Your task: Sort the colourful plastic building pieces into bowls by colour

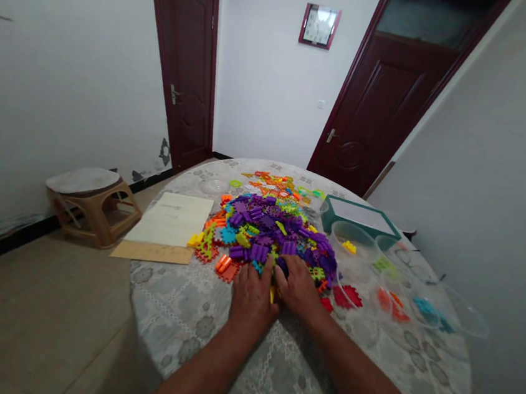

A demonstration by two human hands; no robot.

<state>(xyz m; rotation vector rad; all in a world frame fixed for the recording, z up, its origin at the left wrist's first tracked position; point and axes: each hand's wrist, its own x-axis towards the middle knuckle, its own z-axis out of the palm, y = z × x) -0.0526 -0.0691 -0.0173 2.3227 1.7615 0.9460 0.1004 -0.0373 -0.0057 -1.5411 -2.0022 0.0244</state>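
A heap of interlocking plastic building pieces [267,220], mostly purple with green, blue, orange and red, lies in the middle of the table. At its near edge my left hand [251,295] is closed, with a yellow building piece [272,294] partly showing between its thumb and forefinger. My right hand [299,287] is right beside it, fingers curled round a dark purple building piece [281,265]. My fingers hide much of both pieces. Whether the two pieces touch, I cannot tell.
Clear plastic bowls [357,232] stand on the right, several with a few pieces inside. Behind them is a green-rimmed box [359,216]. A paper sheet [174,216] lies on the left of the round table [161,312]. A stool [97,205] stands on the floor.
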